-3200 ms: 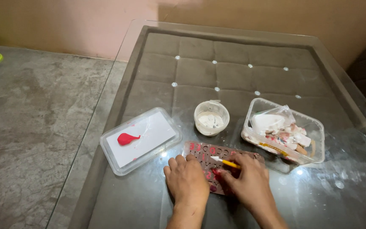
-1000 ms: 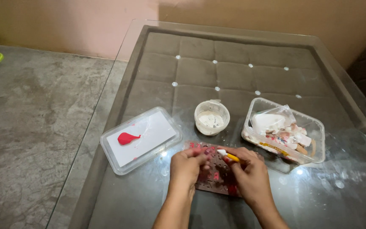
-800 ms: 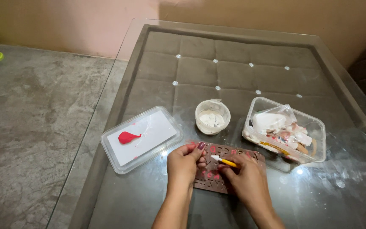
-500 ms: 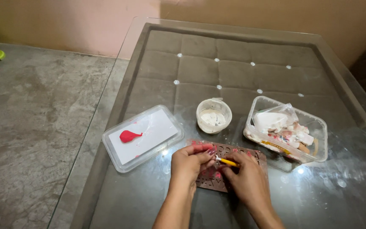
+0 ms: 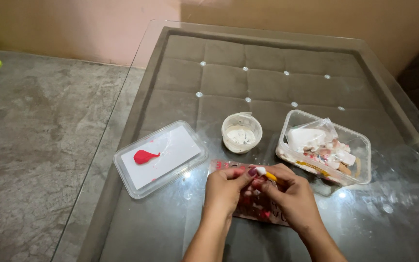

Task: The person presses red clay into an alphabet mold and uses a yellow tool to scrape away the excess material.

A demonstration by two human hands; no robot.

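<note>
Left of centre on the glass counter [image 5: 136, 126]: shallow clear tray [image 5: 160, 157] with a white sheet and a red blob [image 5: 144, 156] on it, untouched. Lower centre: left hand [image 5: 225, 190] pinching at the white tip of a small yellow stick [image 5: 267, 175], grip closed on the tip. Right hand [image 5: 292, 198] just beside, grip clenched round the stick's yellow shaft. Stick looks light, thin and stiff, likely slippery; best held mid-shaft, with the tip left free. Under both hands lies a flat patterned red card [image 5: 253, 208], thin and probably bendy. Above it, a small white cup [image 5: 241, 132]. Right: clear tub [image 5: 360, 145] of white and pink scraps, well apart from the hands.
</note>
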